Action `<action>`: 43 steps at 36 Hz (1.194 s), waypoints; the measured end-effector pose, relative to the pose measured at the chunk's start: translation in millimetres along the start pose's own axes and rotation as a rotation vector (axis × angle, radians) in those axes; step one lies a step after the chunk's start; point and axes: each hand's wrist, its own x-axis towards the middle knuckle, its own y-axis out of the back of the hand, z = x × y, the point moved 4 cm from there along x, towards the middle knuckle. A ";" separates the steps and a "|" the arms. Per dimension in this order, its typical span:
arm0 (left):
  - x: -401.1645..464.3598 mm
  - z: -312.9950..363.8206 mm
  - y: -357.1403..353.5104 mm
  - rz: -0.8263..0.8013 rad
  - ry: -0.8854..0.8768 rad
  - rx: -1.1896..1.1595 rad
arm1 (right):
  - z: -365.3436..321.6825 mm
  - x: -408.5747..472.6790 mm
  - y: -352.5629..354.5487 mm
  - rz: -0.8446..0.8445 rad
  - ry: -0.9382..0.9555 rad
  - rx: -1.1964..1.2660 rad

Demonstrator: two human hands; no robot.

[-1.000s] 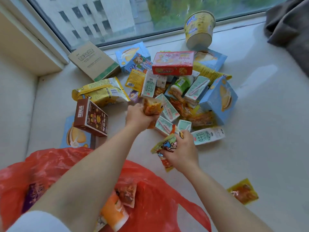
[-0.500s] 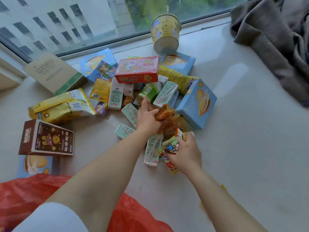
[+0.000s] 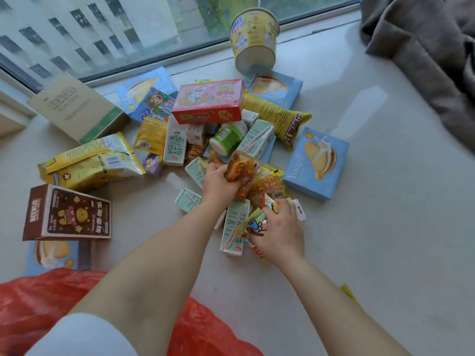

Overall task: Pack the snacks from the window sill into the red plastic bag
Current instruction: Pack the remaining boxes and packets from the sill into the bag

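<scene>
A pile of snacks lies on the white window sill (image 3: 385,227): milk cartons, boxes, pouches. My left hand (image 3: 218,182) grips orange snack packets (image 3: 241,168) at the middle of the pile. My right hand (image 3: 279,232) holds a yellow cartoon-printed packet (image 3: 253,224) just in front of the pile, over a pale green milk carton (image 3: 234,227). The red plastic bag (image 3: 38,299) lies crumpled at the near left, partly under my left arm; its inside is hidden.
A red-and-pink box (image 3: 208,101) tops the pile. A blue biscuit box (image 3: 317,163) stands right of it, a brown box (image 3: 66,214) and a yellow bag (image 3: 90,163) left. A yellow cup (image 3: 253,39) sits by the window. Grey cloth (image 3: 424,60) covers the far right.
The view has shifted right and away from the bag. My left hand moved right across the pile with the orange packets. My right hand stays near the front, still holding the cartoon packet.
</scene>
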 end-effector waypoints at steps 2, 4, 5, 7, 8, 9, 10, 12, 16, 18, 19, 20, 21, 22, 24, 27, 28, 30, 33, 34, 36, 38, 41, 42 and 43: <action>-4.0 1.4 8.5 0.001 0.011 -0.040 | -0.2 -0.7 1.2 -0.032 -0.012 0.003; -10.6 4.0 19.0 0.013 0.032 -0.113 | -1.0 -1.5 4.1 -0.049 -0.023 0.010; -14.5 4.9 24.8 0.024 0.052 -0.156 | -1.8 -2.1 6.1 -0.057 -0.029 0.013; -24.0 5.5 38.0 0.051 0.087 -0.230 | -4.3 -4.0 11.6 -0.057 -0.042 0.034; -29.4 4.4 45.0 0.061 0.096 -0.254 | -6.3 -5.6 15.5 -0.045 -0.041 0.048; -35.9 2.8 52.2 0.068 0.104 -0.280 | -9.7 -8.1 19.9 -0.032 -0.034 0.059; -42.8 -0.4 58.9 0.075 0.115 -0.306 | -14.0 -11.5 24.0 -0.024 -0.022 0.067; -58.6 -10.6 73.7 0.097 0.143 -0.367 | -25.6 -19.8 31.3 -0.016 0.004 0.089; -104.0 -32.3 108.8 0.142 0.155 -0.453 | -57.2 -41.1 40.2 -0.005 0.052 0.209; -128.9 -41.6 127.2 0.156 0.138 -0.434 | -73.2 -53.0 42.5 -0.015 0.077 0.276; -144.6 -48.2 138.5 0.175 0.132 -0.421 | -83.2 -61.8 42.2 -0.026 0.099 0.293; -160.0 -56.3 149.5 0.200 0.124 -0.420 | -93.0 -70.5 41.2 -0.037 0.126 0.303; -176.7 -65.4 160.4 0.229 0.116 -0.430 | -103.6 -80.0 39.4 -0.048 0.154 0.308; -194.6 -74.6 170.7 0.257 0.105 -0.440 | -114.3 -90.0 36.7 -0.060 0.179 0.310; -229.3 -95.8 186.6 0.295 0.095 -0.442 | -135.4 -111.2 29.3 -0.082 0.232 0.300; -274.6 -130.5 204.1 0.350 0.091 -0.368 | -165.2 -145.9 17.6 -0.082 0.333 0.280; -288.0 -139.9 209.7 0.379 0.089 -0.339 | -174.3 -157.1 13.9 -0.075 0.363 0.278; -310.7 -157.1 218.8 0.437 0.088 -0.266 | -190.6 -177.0 5.9 -0.065 0.406 0.262; -333.6 -184.0 228.6 0.454 0.085 -0.087 | -208.5 -201.2 -9.9 -0.087 0.424 0.250; -338.2 -194.3 231.2 0.445 0.090 -0.019 | -212.9 -208.2 -15.8 -0.089 0.426 0.249; -344.1 -217.6 235.4 0.417 0.111 0.088 | -221.6 -222.5 -26.4 -0.099 0.424 0.230; -349.0 -237.2 240.6 0.386 0.127 0.174 | -230.7 -236.3 -39.2 -0.131 0.436 0.206; -356.5 -264.0 247.5 0.305 0.147 0.300 | -245.7 -252.5 -61.5 -0.153 0.467 0.136; -359.8 -271.5 249.2 0.263 0.158 0.356 | -251.7 -256.6 -67.6 -0.137 0.485 0.106; -363.6 -278.1 250.7 0.212 0.173 0.418 | -258.2 -259.8 -73.8 -0.116 0.509 0.075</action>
